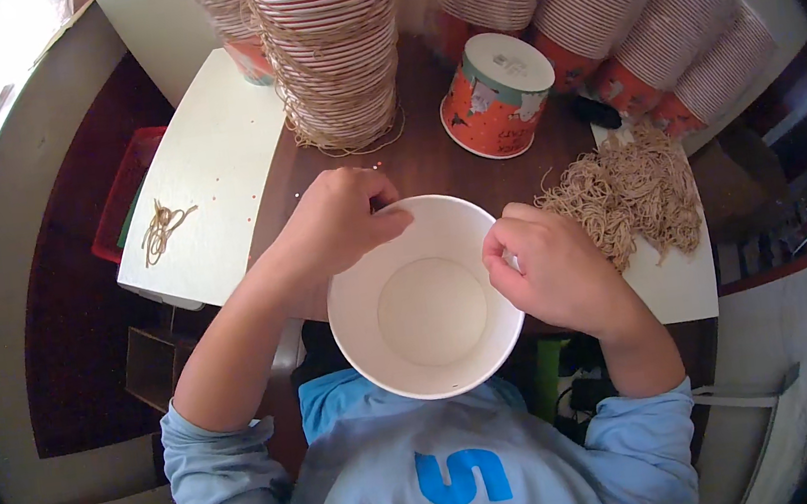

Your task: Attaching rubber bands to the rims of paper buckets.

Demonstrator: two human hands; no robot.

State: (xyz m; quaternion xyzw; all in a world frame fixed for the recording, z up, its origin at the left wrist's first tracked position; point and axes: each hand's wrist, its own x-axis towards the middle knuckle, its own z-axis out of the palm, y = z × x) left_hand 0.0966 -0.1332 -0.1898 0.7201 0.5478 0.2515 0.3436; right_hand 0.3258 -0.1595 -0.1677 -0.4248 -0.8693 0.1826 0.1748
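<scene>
I see a dark brown wooden table [423, 164]. A tall stack of striped paper cups [330, 49] stands on it, with a capped orange cup [495, 95] just beside. Leaning rows of stacked cups [657, 19] lie at the far right. A white board [213, 175] bears a few rubber bands [162, 228]; another white sheet [675, 284] carries a rubber band heap [628, 194].

The open paper bowl [425, 305] is plain white inside. The lidded tub [497, 94] is orange with a pale lid. Stacked cups [330, 49] show red-and-white striped rims. The rubber bands [630, 192] are tan, the bench [428, 163] dark brown, the sleeves [218, 466] light blue.
</scene>
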